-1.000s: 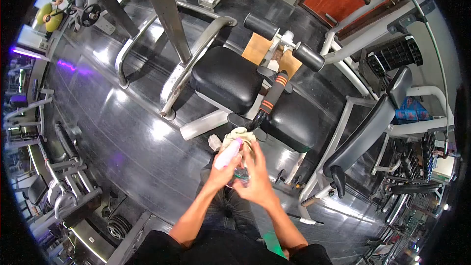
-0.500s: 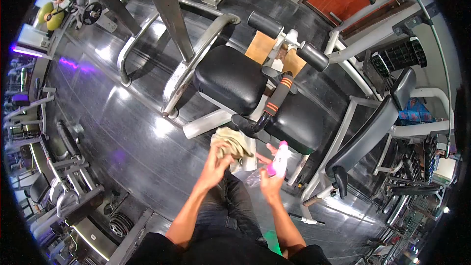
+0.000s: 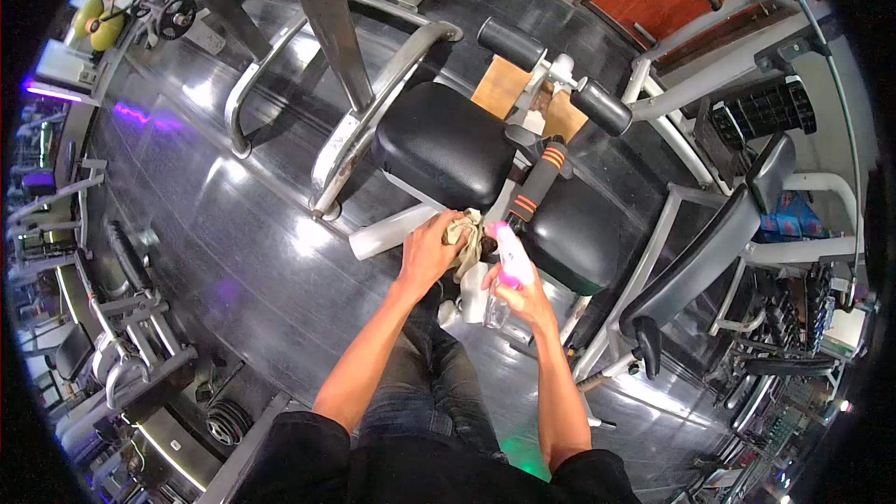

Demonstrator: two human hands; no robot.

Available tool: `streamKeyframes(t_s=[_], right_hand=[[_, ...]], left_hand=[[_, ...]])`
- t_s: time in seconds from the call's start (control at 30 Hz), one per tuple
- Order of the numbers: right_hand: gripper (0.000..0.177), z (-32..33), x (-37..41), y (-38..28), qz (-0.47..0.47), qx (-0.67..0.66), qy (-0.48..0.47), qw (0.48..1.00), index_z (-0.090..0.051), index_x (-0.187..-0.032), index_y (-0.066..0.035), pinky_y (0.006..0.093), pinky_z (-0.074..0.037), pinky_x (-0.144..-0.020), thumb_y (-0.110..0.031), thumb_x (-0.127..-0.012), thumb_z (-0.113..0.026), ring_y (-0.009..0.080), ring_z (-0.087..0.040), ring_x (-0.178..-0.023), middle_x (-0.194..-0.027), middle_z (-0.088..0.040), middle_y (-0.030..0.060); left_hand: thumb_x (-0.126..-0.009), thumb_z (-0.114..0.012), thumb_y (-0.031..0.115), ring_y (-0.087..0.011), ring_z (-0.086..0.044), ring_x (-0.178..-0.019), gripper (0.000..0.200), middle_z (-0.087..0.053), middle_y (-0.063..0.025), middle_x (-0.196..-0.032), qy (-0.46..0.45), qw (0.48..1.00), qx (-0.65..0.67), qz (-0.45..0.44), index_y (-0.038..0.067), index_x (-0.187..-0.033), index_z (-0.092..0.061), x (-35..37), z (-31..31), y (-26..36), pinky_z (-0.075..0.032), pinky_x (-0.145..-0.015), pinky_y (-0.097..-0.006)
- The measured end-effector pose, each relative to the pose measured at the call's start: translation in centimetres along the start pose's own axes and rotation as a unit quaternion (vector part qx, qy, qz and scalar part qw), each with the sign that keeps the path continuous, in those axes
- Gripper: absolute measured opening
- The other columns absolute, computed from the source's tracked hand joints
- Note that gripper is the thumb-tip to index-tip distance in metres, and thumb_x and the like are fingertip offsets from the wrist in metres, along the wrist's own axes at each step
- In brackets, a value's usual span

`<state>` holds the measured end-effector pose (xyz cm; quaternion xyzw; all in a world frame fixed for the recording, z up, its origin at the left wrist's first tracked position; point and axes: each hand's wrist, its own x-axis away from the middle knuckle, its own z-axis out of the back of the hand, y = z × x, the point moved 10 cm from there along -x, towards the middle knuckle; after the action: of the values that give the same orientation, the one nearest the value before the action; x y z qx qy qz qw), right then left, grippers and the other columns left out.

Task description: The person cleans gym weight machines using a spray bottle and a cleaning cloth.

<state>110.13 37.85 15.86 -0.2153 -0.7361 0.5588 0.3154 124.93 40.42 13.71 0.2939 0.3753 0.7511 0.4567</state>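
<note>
My left hand point(image 3: 429, 250) is closed on a crumpled beige cloth point(image 3: 463, 231) and presses it against the lower end of the exercise machine's black handle point(image 3: 539, 185), which has orange stripes. To the right, my right hand point(image 3: 529, 301) grips a spray bottle point(image 3: 513, 259) with a pink and white trigger head; its clear body is partly hidden under the hand. The spray head points up toward the handle, close to the cloth. Beyond both hands lie the machine's two black pads, the larger seat point(image 3: 441, 145) on the left and another pad point(image 3: 571, 233) on the right.
Two black foam rollers point(image 3: 511, 44) sit at the machine's far end. A bench with a black backrest point(image 3: 691, 257) stands to the right. Grey metal frames point(image 3: 345, 145) rise on the left from the shiny dark floor point(image 3: 224, 224). More gym equipment lines the left side.
Both hands have moved forward and up to the machine. The cloth has gone from in front of my legs to the handle's lower end, and the spray bottle has come closer to the handle.
</note>
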Motion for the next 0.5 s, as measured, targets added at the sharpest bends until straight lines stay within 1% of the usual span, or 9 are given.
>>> streamKeyframes(t_s=[0.1, 0.13, 0.23, 0.27, 0.33, 0.37, 0.4, 0.43, 0.5], right_hand=[[0.079, 1.7, 0.0, 2.5, -0.039, -0.065, 0.057, 0.995, -0.034, -0.139, -0.001, 0.028, -0.049, -0.065, -0.008, -0.064, -0.061, 0.0148, -0.06, -0.069, -0.114, -0.052, 0.0097], [0.076, 1.7, -0.2, 2.0, -0.02, -0.043, 0.05, 0.998, -0.038, -0.136, -0.001, 0.0273, -0.048, -0.065, -0.008, -0.064, -0.061, 0.0128, -0.058, -0.068, -0.098, -0.057, 0.0078], [0.073, 1.4, -0.2, 1.3, -0.023, -0.013, 0.025, 0.999, -0.04, -0.134, 0.0, 0.0269, -0.048, -0.065, -0.008, -0.065, -0.062, 0.0124, -0.057, -0.068, -0.094, -0.056, 0.0073], [0.073, 1.9, -0.2, 2.1, -0.024, -0.013, 0.026, 0.999, -0.04, -0.134, 0.0, 0.0269, -0.048, -0.065, -0.008, -0.065, -0.062, 0.0124, -0.057, -0.068, -0.094, -0.056, 0.0073], [0.07, 2.2, -0.1, 3.9, -0.05, 0.073, 0.003, 0.996, -0.042, -0.131, 0.001, 0.027, -0.048, -0.066, -0.004, -0.064, -0.061, 0.0127, -0.057, -0.068, -0.11, -0.052, 0.0079], [0.07, 2.5, 0.2, 4.5, -0.05, 0.073, 0.004, 0.996, -0.042, -0.131, 0.001, 0.027, -0.048, -0.066, -0.004, -0.064, -0.061, 0.0127, -0.057, -0.068, -0.11, -0.052, 0.0079], [0.07, 2.2, 0.0, 3.6, -0.042, 0.049, 0.018, 0.998, -0.043, -0.131, 0.001, 0.0269, -0.048, -0.065, -0.001, -0.064, -0.061, 0.0125, -0.056, -0.068, -0.114, -0.05, 0.0077], [0.07, 1.9, -0.2, 2.8, -0.034, 0.024, 0.03, 0.999, -0.043, -0.131, 0.001, 0.0268, -0.048, -0.065, 0.002, -0.063, -0.06, 0.0122, -0.056, -0.069, -0.119, -0.048, 0.0075], [0.07, 1.3, -0.5, 1.5, -0.021, 0.009, 0.028, 0.999, -0.042, -0.132, 0.0, 0.0266, -0.049, -0.064, 0.003, -0.064, -0.059, 0.0116, -0.056, -0.069, -0.119, -0.049, 0.0073]], left_hand=[[-0.082, -0.068, 0.023, -0.0346, -0.063, -0.087, 0.027, -0.066, -0.0141, -0.094, 0.021, 0.999, -0.037, -0.011, 0.008, -0.103, -0.061, 0.2, 0.4, -0.3, -0.05, -0.072, -0.0385], [-0.082, -0.068, 0.023, -0.0345, -0.063, -0.086, 0.026, -0.066, -0.0141, -0.094, 0.04, 0.997, -0.055, -0.021, 0.008, -0.103, -0.061, 0.4, 0.8, -0.6, -0.049, -0.071, -0.0385], [-0.083, -0.065, 0.026, -0.0354, -0.064, -0.082, 0.024, -0.066, -0.0125, -0.096, 0.088, 0.996, -0.031, -0.013, 0.011, -0.102, -0.062, 0.6, 1.8, -2.2, -0.05, -0.066, -0.0427], [-0.086, -0.063, 0.026, -0.0364, -0.063, -0.083, 0.023, -0.066, -0.0133, -0.097, 0.099, 0.994, -0.034, -0.004, 0.01, -0.103, -0.062, 0.7, 1.9, -2.7, -0.05, -0.068, -0.0429], [-0.086, -0.062, 0.025, -0.0371, -0.063, -0.083, 0.023, -0.065, -0.0141, -0.096, 0.119, 0.992, -0.033, 0.0, 0.009, -0.103, -0.062, 0.7, 2.1, -2.9, -0.05, -0.068, -0.0428], [-0.087, -0.061, 0.025, -0.0378, -0.063, -0.083, 0.023, -0.065, -0.0149, -0.095, 0.14, 0.99, -0.033, 0.003, 0.008, -0.103, -0.062, 0.8, 2.5, -2.9, -0.05, -0.069, -0.0427], [-0.088, -0.059, 0.023, -0.0383, -0.06, -0.093, 0.027, -0.062, -0.0178, -0.102, 0.119, 0.993, 0.01, 0.013, 0.007, -0.11, -0.059, 0.8, 2.1, -3.3, -0.049, -0.077, -0.0422], [-0.088, -0.059, 0.023, -0.0383, -0.06, -0.093, 0.027, -0.062, -0.0178, -0.102, 0.119, 0.993, 0.009, 0.014, 0.007, -0.11, -0.059, 1.0, 1.9, -3.2, -0.049, -0.077, -0.0422], [-0.087, -0.06, 0.022, -0.0385, -0.055, -0.104, 0.035, -0.054, -0.0199, -0.114, 0.112, 0.992, 0.053, 0.034, 0.006, -0.117, -0.053, 1.6, 1.1, -3.2, -0.046, -0.086, -0.0425]])
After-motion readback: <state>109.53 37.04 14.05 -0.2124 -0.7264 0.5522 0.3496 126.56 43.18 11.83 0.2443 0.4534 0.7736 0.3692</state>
